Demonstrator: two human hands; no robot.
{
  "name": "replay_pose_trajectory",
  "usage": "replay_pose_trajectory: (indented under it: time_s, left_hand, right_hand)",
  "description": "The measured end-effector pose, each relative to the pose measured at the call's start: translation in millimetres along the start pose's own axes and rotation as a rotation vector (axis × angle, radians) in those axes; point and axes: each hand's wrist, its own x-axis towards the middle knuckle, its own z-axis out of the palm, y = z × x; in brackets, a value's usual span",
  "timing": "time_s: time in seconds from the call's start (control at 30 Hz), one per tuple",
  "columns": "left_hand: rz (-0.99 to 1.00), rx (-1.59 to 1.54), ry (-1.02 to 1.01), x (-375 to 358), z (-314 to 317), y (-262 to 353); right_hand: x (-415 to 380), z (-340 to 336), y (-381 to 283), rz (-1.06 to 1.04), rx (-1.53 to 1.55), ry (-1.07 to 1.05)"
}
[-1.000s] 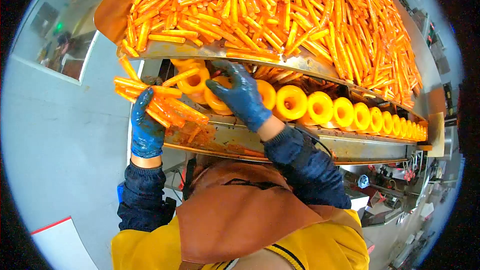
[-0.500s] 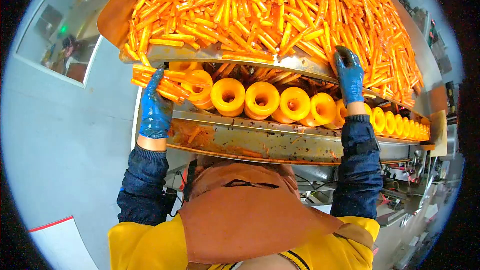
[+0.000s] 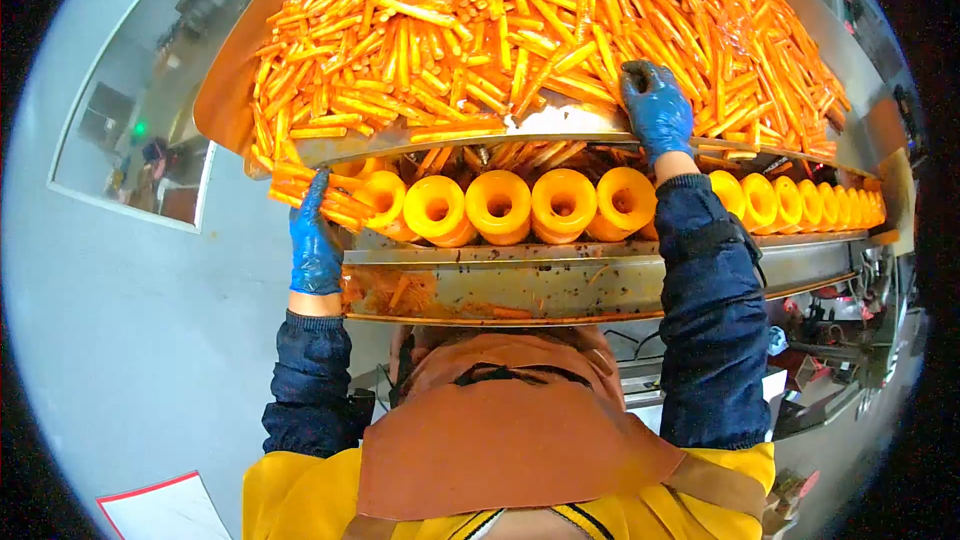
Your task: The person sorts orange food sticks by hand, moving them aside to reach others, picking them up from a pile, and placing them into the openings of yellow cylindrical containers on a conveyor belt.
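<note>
Several orange sticks [image 3: 325,198] lie bundled in my left hand [image 3: 316,240], which wears a blue glove and is closed round them at the left end of the row of cups. My right hand [image 3: 657,112], also gloved in blue, is at the front edge of the big pile of orange sticks [image 3: 440,50]. Its fingers are curled, and whatever they may grip is hidden. Between and below the hands runs a row of round orange-yellow cups [image 3: 499,205] with dark holes.
A metal ledge [image 3: 580,122] borders the pile. Below the cups, a stained metal trough [image 3: 540,280] holds orange scraps. A pale wall with a window [image 3: 130,130] stands at the left. A white panel with a red edge [image 3: 165,510] shows at the lower left.
My right hand has moved left along the ledge to the sticks. My left hand still holds its bundle, slightly lower in view. The camera view has shifted a little.
</note>
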Motion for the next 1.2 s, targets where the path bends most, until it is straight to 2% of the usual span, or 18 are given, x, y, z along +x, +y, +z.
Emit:
replay_pose_trajectory:
  time_s: [0.07,0.17,0.2,0.33,0.4,0.47,0.63,0.77,0.87,0.97,1.03,1.1,1.13,1.2]
  left_hand:
    - [0.027,-0.062,0.042,7.0,-10.3,-4.1]
    - [-0.032,-0.102,-0.004,17.2,-37.2,-9.3]
    - [-0.080,-0.146,-0.002,15.1,-34.2,-2.8]
    - [0.007,-0.114,0.018,-5.7,-10.6,15.6]
    - [0.040,-0.089,0.040,3.5,-14.7,8.7]
    - [0.069,-0.030,0.007,3.5,-10.4,3.7]
    - [-0.156,0.001,0.006,16.9,-28.5,-20.2]
    - [-0.049,-0.011,-0.030,6.3,-26.1,-20.9]
    - [-0.088,-0.149,0.046,-1.4,-24.6,-10.5]
    - [-0.083,-0.150,0.045,-18.8,-2.1,5.8]
    - [-0.084,-0.165,0.043,-10.9,-10.8,2.8]
    - [-0.015,0.126,0.052,15.9,-48.8,-8.0]
    - [-0.016,0.127,0.050,16.8,-49.0,1.2]
    - [-0.005,0.768,0.025,18.8,-50.5,18.8]
  right_hand:
    - [-2.0,-1.6,-3.7,0.037,-0.039,-0.017]
    - [-0.2,-5.5,-11.3,0.070,-0.075,-0.021]
    - [-2.4,-5.2,-11.1,0.074,-0.084,-0.021]
    - [-3.0,-0.7,-6.7,0.075,-0.075,-0.008]
    - [-3.3,0.7,-6.0,0.016,-0.049,0.073]
    - [-2.9,0.6,-7.1,0.023,-0.055,0.062]
    - [-2.4,-1.1,-6.4,0.022,-0.047,0.045]
    - [-4.4,-1.6,-7.2,0.026,-0.041,0.055]
    - [-2.2,-2.8,-8.3,0.080,-0.093,-0.019]
    - [-2.8,-4.2,-8.0,0.062,-0.093,-0.019]
    - [-2.3,-3.1,-7.0,0.067,-0.077,-0.018]
    - [-2.4,-3.6,-7.3,0.068,-0.061,-0.016]
    - [-2.7,-4.4,-7.8,0.066,-0.060,-0.018]
    - [-2.5,-4.7,-8.3,0.067,-0.061,-0.020]
